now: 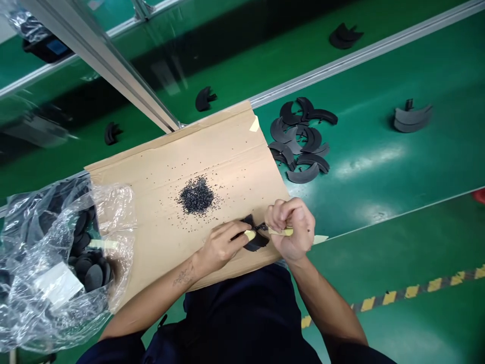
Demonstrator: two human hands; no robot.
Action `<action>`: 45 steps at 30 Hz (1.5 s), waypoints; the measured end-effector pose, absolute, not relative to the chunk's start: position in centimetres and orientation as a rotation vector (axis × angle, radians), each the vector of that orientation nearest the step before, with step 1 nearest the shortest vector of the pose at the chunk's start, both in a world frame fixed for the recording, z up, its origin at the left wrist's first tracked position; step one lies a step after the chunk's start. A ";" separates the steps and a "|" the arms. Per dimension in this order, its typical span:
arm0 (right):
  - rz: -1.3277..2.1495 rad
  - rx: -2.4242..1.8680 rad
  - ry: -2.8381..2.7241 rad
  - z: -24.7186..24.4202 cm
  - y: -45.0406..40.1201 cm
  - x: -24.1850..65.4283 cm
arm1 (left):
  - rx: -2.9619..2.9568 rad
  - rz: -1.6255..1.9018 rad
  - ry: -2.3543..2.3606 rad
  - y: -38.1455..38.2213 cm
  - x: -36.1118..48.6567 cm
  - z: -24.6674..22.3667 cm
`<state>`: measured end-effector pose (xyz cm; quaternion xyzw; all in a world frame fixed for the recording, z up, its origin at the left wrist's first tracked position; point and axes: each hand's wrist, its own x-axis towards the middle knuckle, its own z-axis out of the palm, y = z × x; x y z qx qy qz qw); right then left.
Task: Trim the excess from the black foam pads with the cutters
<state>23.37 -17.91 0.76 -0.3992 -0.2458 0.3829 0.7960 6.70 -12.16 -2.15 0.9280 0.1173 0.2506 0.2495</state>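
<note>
**A:** What do we see at the hands?

**B:** We see the left hand point(220, 247) curled, its fingers pinching a matte black crescent piece point(256, 242) against a flat tan cardboard sheet point(170, 202). The right hand point(291, 227) is bunched into a tight grip around a slim yellow-handled tool point(281, 231), whose dark tip meets the crescent. Neither hand is spread.

**A:** Can we say what the tool is?

**B:** We cannot; the fingers and the crescent hide too much of its tip. We also cannot tell what the small yellow end under the left fingers point(249, 235) is.

**A:** And around the cardboard?

**B:** We find a small mound of black granules point(196, 197) in its middle, with loose specks scattered around it. At its left edge, a crumpled transparent plastic bag point(117, 227) holds round black discs point(93, 277).

**A:** Further up?

**B:** We see a loose heap of black crescent pieces point(299, 144) just beside the cardboard on a glossy green workbench surface point(379, 177). A neat grey-black stack of crescents point(413, 119) sits well apart to the right, and a long aluminium rail point(364, 53) crosses behind them.
</note>
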 end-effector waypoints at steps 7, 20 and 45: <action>0.849 -0.879 -0.636 0.2 -17.8 23.3 | 2.499 0.651 0.316 -12.1 6.6 -2.1; 0.878 -0.892 -0.793 -1.2 -17.7 22.8 | 2.387 0.853 0.105 -10.0 6.4 0.7; 0.821 -0.843 -0.805 0.3 -17.5 21.5 | 2.739 0.104 0.374 -12.5 5.2 0.1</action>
